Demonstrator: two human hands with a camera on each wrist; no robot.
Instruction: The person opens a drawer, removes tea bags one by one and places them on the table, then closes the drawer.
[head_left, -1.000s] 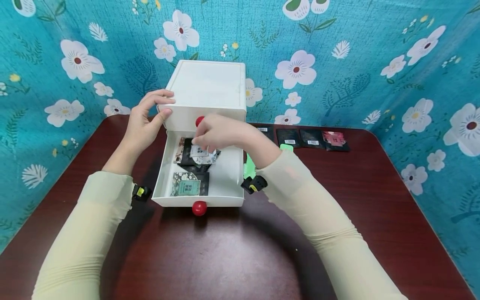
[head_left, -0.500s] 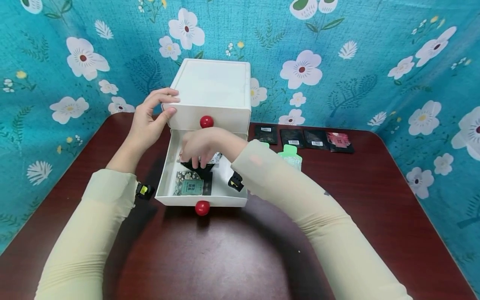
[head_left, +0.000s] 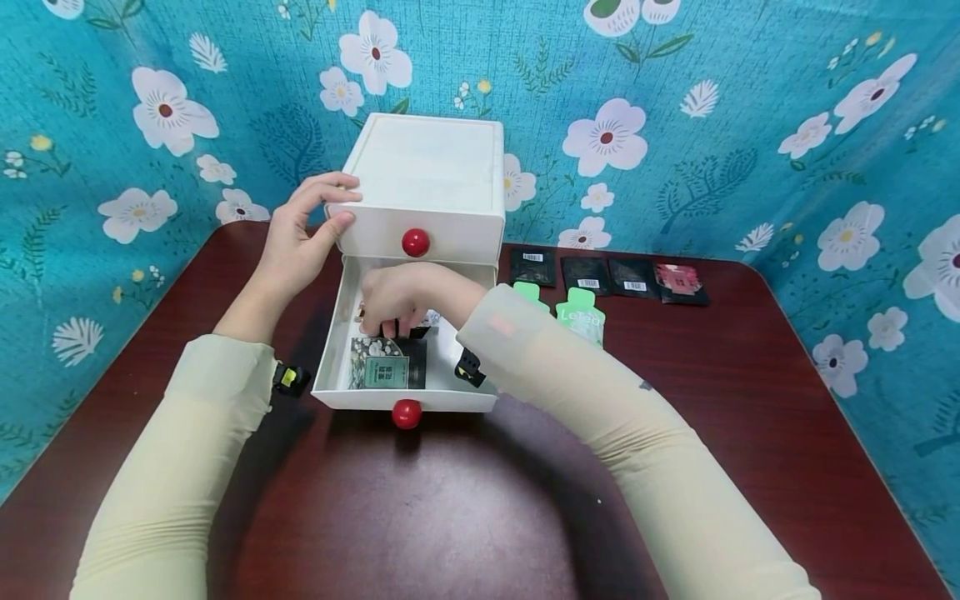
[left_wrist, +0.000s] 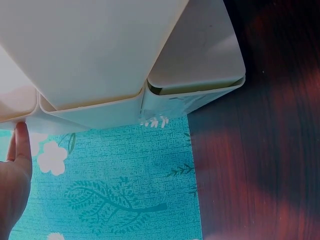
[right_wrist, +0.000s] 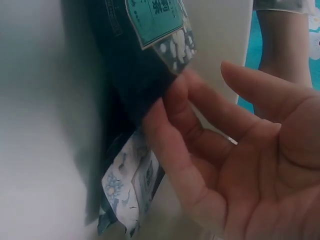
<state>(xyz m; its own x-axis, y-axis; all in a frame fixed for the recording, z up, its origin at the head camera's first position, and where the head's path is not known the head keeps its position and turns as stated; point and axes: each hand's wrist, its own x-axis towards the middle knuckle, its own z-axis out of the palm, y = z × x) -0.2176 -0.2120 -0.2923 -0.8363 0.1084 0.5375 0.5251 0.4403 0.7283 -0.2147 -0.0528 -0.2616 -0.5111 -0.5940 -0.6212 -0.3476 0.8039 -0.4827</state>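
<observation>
Nearest me, on the worktop, the red knob fronts the pulled-out lower drawer, presumably left out so the right hand can reach in. Just in front of that hand, inside the drawer, lies a green-labelled sachet; the fingertips touch its edge, bent, with the thumb standing apart, so I'd call it a touch rather than a grasp. A blue-and-white flowered sachet lies close by those fingers; the hand hides much of what is under it. Beyond, the left hand spans the corner of the white drawer cabinet, fingers extended and thumb apart, likely to steady it. The closed upper drawer overhangs the back of the reach. Right of the right hand, the sleeve partly covers green-capped pouches; farther off are black sachets and a red-faced sachet, before a floral cloth.
</observation>
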